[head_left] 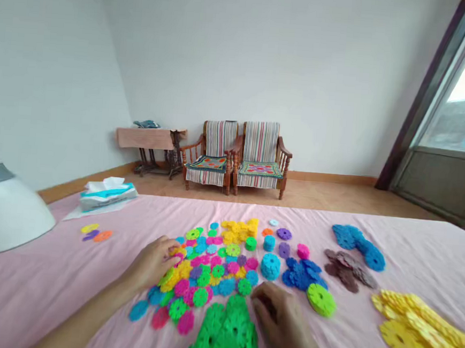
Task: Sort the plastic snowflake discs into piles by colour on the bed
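Note:
My left hand (151, 261) reaches over the left side of a mixed heap of small coloured plastic flower discs (209, 268). Its thumb and fingers are apart, and the fingertips are at some yellow and orange discs. Low on the right of that heap, my right hand (280, 314) is curled closed; whatever lies inside its fingers is hidden. Just left of the right hand rises a pile of larger green flower discs (226, 334). Beyond the right hand are a stack of light blue discs (270, 266) and a pile of dark blue discs (304, 275).
Yellow discs (425, 334), brown discs (349, 269), blue discs (358, 244) and lime discs (321, 300) lie in groups at right. Yellow pieces (239, 230) sit behind the heap. A tissue pack (105, 196) and white rounded object (9, 215) stand left on the pink cloth (122, 342).

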The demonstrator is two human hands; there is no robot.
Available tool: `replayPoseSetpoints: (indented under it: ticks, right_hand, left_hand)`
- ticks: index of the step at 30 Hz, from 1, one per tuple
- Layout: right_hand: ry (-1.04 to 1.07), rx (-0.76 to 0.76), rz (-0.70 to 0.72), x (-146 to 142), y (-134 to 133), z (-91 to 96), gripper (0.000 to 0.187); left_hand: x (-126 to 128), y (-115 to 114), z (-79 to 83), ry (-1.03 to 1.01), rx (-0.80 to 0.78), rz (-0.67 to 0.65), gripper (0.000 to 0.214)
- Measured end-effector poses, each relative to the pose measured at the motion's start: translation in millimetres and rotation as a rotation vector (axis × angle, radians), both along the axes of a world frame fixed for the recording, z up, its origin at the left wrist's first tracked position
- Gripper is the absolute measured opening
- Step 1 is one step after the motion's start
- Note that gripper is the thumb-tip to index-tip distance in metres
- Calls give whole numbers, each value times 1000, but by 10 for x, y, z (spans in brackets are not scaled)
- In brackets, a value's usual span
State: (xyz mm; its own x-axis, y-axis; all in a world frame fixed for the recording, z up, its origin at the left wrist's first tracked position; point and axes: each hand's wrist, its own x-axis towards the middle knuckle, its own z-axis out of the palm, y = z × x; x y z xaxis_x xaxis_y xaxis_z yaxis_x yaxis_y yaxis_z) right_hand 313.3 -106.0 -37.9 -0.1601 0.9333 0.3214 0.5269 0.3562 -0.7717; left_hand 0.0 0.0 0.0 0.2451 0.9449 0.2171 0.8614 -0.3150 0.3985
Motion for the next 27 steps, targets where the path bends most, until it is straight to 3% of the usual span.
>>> replayPoseSetpoints:
  ticks: [8,12,17,27]
  right_hand:
    - [-4,-8,-3,-2,-11,53,16]
    - [-2,-4,0,0,-20,81,16]
    - [7,-6,8,7,-31,62,16]
    - [9,-5,6,-8,-10,73,16]
  left_hand:
    - [271,-10,38,-117,15,-46,9]
    - [331,-45,159,-284,-38,-39,15]
    - [304,-98,275,-340,-186,-154,19]
    - [278,-90,170,-413,-216,-91,9]
